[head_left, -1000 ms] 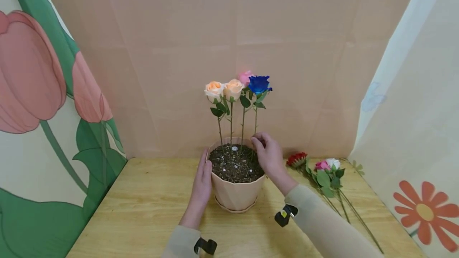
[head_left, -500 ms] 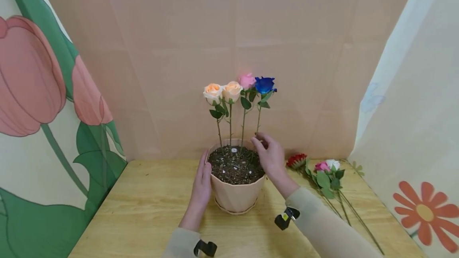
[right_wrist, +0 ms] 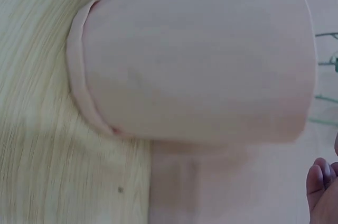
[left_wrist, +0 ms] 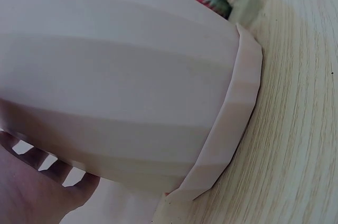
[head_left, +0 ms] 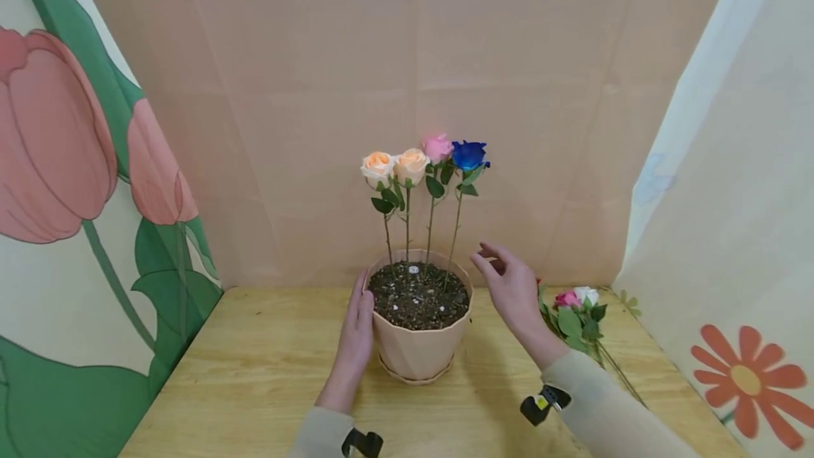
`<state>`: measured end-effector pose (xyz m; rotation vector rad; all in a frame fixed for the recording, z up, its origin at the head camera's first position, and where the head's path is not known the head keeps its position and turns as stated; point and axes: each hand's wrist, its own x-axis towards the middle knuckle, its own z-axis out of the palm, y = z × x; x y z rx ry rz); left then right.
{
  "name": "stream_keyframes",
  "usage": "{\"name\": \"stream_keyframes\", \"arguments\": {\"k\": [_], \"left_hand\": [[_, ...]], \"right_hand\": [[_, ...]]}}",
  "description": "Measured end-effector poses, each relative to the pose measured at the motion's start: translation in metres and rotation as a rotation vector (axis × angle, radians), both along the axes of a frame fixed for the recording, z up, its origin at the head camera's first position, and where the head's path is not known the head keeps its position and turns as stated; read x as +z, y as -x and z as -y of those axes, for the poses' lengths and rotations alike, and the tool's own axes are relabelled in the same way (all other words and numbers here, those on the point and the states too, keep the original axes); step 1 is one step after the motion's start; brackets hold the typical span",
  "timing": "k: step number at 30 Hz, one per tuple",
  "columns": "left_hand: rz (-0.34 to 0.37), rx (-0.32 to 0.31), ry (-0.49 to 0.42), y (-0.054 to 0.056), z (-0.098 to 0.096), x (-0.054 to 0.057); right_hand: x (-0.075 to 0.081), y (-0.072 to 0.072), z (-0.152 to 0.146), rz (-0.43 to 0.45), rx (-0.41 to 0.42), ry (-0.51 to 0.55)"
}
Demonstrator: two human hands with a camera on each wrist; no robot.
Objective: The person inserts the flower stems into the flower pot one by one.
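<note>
A pale pink faceted flowerpot (head_left: 420,353) full of dark soil (head_left: 413,302) stands on its saucer (left_wrist: 232,113). Rising from the soil are two peach roses (head_left: 410,167), a pink rose (head_left: 437,148) and, at the right, a blue rose (head_left: 469,155). My left hand (head_left: 358,331) rests along the pot's left side with its fingers extended; the left wrist view has the fingers (left_wrist: 84,188) against the wall. To the right of the pot, my right hand (head_left: 514,295) is in the air, thumb and fingers loosely bent, with nothing between them and apart from the blue rose's stem.
Loose roses, a deep pink one (head_left: 568,298) and a white one (head_left: 586,295), lie on the wooden table (head_left: 273,359) at the right. A red flower (left_wrist: 211,2) beside them is mostly hidden in the head view. A plain pinkish backdrop (head_left: 305,126) closes the rear.
My right hand has let go of the blue rose's stem and moved right, away from the pot. The blue rose first shifted slightly right and now stands by itself. My left hand stays on the pot.
</note>
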<state>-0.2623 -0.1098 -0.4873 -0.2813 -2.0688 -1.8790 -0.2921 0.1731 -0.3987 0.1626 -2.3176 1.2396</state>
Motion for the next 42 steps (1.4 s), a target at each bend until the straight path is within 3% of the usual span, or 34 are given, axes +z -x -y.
{"name": "stream_keyframes", "arguments": {"k": [7, 12, 19, 36, 42], "left_hand": [[0.024, 0.019, 0.018, -0.001, 0.001, -0.003], [0.030, 0.018, 0.021, -0.003, 0.002, -0.002], [0.022, 0.007, 0.019, -0.003, 0.001, 0.000], [0.001, 0.021, 0.007, -0.001, 0.001, 0.001], [-0.008, 0.019, 0.007, -0.001, 0.001, 0.001]], "right_hand": [[-0.004, -0.014, -0.044, 0.002, 0.040, -0.080], [-0.009, -0.028, -0.077, 0.008, 0.005, -0.160], [-0.025, -0.035, -0.116, 0.006, -0.044, -0.203], [-0.051, -0.047, -0.163, 0.127, -0.088, -0.294], [-0.064, -0.051, -0.179, 0.256, -0.080, -0.332]]}}
